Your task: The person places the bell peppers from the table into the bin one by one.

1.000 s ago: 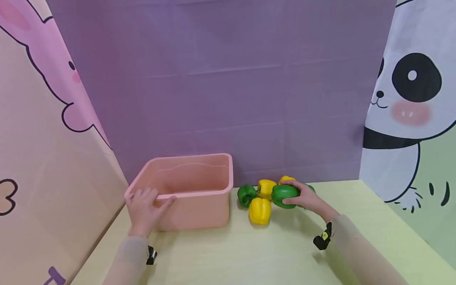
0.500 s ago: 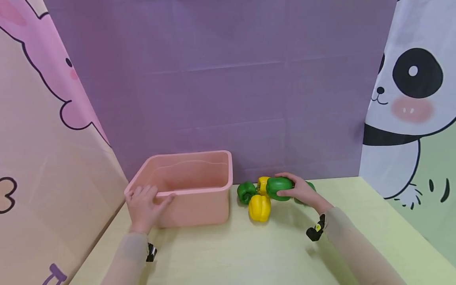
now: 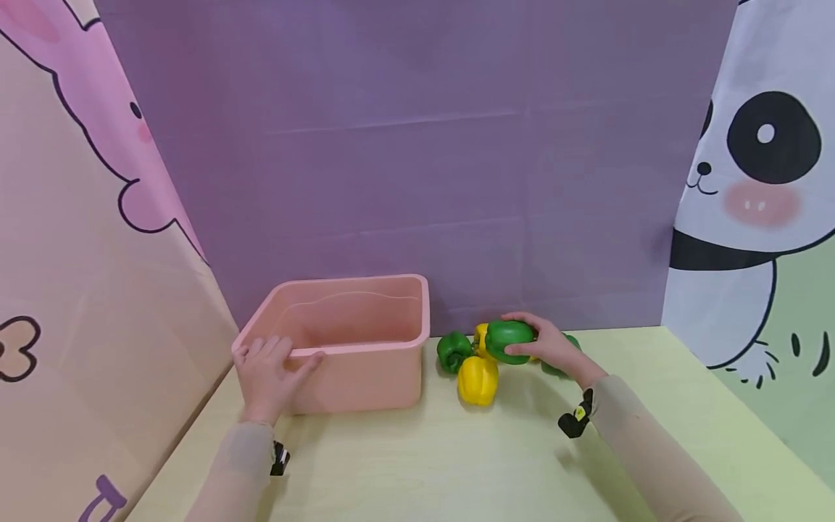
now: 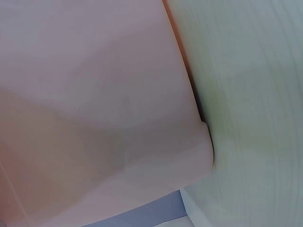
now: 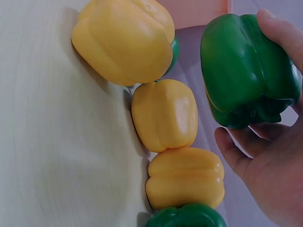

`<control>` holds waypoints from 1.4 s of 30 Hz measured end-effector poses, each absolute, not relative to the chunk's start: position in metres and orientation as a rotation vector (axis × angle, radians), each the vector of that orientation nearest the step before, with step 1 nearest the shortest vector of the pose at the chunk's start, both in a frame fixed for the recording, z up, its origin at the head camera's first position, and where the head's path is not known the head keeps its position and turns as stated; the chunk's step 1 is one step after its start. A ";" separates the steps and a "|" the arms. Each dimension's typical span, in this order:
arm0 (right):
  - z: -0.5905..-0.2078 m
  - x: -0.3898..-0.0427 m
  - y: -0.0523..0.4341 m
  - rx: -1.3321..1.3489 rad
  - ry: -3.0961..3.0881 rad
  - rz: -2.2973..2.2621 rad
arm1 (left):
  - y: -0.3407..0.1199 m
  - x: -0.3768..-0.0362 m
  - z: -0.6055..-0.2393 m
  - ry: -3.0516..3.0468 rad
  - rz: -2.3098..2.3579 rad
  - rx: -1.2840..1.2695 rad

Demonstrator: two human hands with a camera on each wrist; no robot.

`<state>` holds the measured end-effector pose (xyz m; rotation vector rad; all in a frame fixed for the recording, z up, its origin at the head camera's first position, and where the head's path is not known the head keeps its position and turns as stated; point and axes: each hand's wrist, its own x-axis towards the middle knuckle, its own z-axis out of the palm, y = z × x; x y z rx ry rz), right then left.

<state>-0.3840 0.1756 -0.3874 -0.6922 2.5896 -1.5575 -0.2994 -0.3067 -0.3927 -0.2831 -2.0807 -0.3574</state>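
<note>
My right hand holds a green bell pepper above the back of the table. In the right wrist view the thumb lies on one side of this pepper, fingers on the other. Below it are a yellow bell pepper and another yellow pepper. The front yellow pepper sits nearer me, beside a green pepper. My left hand grips the near rim of a pink bin, fingers over the edge, thumb outside. Only the bin's wall and the table show in the left wrist view.
Another green pepper lies partly hidden behind the right hand. The pale wooden table ends at a purple cloth backdrop. Printed cartoon panels stand on both sides, with a panda at the right.
My right hand has carried the green pepper left and slightly up, then nearly stopped. My left hand stays on the bin's rim. The head view has shifted slightly.
</note>
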 end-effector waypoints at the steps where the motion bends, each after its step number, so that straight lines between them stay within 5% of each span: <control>1: -0.387 -0.383 0.175 -0.684 2.584 -1.555 | -0.307 -0.299 -0.393 -2.088 -0.354 -0.282; 42: -0.355 -0.391 0.145 -0.852 2.598 -1.502 | -0.308 -0.299 -0.394 -2.100 -0.352 -0.271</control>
